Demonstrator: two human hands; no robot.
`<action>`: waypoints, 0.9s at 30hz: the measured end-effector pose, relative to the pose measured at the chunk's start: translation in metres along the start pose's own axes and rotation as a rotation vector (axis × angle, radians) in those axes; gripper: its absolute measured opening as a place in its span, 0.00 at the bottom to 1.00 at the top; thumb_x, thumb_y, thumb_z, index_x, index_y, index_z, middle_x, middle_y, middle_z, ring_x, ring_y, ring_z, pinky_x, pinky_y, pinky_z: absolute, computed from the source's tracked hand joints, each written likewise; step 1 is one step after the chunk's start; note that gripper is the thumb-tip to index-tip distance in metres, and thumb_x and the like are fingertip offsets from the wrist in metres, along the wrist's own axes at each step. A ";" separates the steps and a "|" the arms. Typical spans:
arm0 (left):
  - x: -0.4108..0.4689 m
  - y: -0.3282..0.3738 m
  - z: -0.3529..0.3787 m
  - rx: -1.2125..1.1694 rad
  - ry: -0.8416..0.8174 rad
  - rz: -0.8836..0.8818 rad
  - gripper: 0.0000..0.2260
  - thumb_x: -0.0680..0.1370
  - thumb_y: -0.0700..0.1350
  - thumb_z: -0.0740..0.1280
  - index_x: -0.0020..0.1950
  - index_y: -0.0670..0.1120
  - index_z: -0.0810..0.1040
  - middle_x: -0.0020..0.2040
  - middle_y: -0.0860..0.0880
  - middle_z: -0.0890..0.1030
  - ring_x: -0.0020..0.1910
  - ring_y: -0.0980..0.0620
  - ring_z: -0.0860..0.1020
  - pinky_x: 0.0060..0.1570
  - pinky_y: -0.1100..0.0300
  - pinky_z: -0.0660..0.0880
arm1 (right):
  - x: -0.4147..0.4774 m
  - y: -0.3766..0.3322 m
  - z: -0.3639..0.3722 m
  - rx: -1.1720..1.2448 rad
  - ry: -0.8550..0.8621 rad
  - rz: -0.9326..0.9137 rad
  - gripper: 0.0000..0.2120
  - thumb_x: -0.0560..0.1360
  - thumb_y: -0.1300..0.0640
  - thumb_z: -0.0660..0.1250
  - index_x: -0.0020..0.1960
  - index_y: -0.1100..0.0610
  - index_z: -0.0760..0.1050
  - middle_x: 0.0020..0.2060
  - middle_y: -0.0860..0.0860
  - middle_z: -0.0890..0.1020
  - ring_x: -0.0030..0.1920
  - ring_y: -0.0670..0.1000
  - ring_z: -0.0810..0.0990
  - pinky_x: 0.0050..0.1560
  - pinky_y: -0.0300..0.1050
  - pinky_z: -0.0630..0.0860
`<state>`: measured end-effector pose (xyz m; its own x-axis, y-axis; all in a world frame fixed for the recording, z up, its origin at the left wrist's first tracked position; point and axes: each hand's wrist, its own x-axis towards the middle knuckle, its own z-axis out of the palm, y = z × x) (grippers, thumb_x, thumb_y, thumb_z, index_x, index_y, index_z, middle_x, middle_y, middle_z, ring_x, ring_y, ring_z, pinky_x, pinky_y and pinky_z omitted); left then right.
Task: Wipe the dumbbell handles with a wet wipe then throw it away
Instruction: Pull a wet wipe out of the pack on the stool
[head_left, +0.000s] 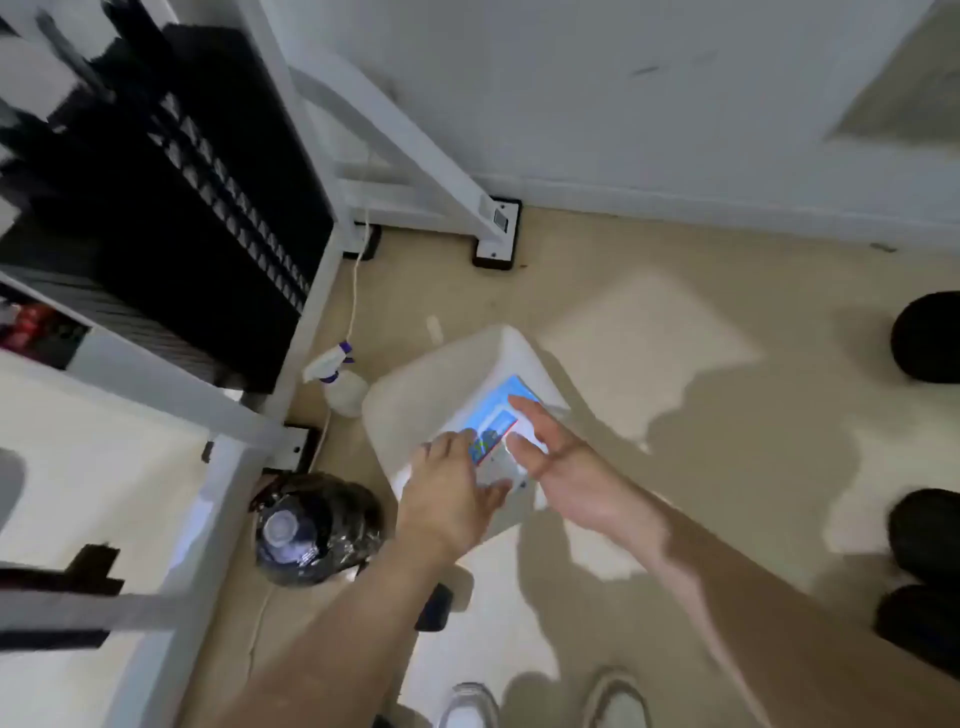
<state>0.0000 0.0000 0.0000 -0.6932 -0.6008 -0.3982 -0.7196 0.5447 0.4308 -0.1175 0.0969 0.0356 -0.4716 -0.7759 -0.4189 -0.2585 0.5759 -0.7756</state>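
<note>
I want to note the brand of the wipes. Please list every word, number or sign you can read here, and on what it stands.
Nothing can be read.
Wipe pack: blue label with red edge, print too blurred.
Red things at the left edge: too blurred.
Water bottle: no readable label.

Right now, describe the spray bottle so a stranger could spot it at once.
Find the white rack on the left and follow its post down to the floor. Between post and white tub sits the spray bottle: the only thing with a purple-trimmed trigger head.
</note>
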 end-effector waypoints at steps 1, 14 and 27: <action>0.011 -0.004 0.020 0.051 0.003 0.025 0.32 0.75 0.60 0.64 0.73 0.45 0.61 0.70 0.47 0.66 0.67 0.45 0.63 0.64 0.55 0.64 | 0.017 0.018 0.008 -0.167 0.009 -0.160 0.21 0.80 0.51 0.57 0.72 0.43 0.60 0.74 0.46 0.62 0.72 0.45 0.61 0.71 0.42 0.58; 0.080 -0.068 0.035 -0.103 0.215 0.450 0.37 0.61 0.54 0.72 0.69 0.47 0.72 0.63 0.59 0.70 0.63 0.56 0.69 0.60 0.80 0.56 | 0.121 0.083 0.010 -1.044 0.210 -0.808 0.26 0.71 0.41 0.51 0.49 0.54 0.83 0.41 0.52 0.84 0.36 0.55 0.80 0.37 0.44 0.76; 0.071 -0.067 0.048 -0.415 0.384 0.397 0.29 0.74 0.50 0.71 0.67 0.69 0.60 0.61 0.63 0.72 0.57 0.65 0.74 0.48 0.76 0.70 | 0.137 0.072 0.015 -0.555 0.347 -0.418 0.08 0.75 0.48 0.66 0.50 0.51 0.73 0.47 0.49 0.73 0.39 0.50 0.74 0.38 0.42 0.71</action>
<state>-0.0033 -0.0509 -0.0958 -0.7819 -0.6084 0.1358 -0.2858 0.5435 0.7892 -0.1886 0.0280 -0.0846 -0.4553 -0.8848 0.0993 -0.8143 0.3687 -0.4483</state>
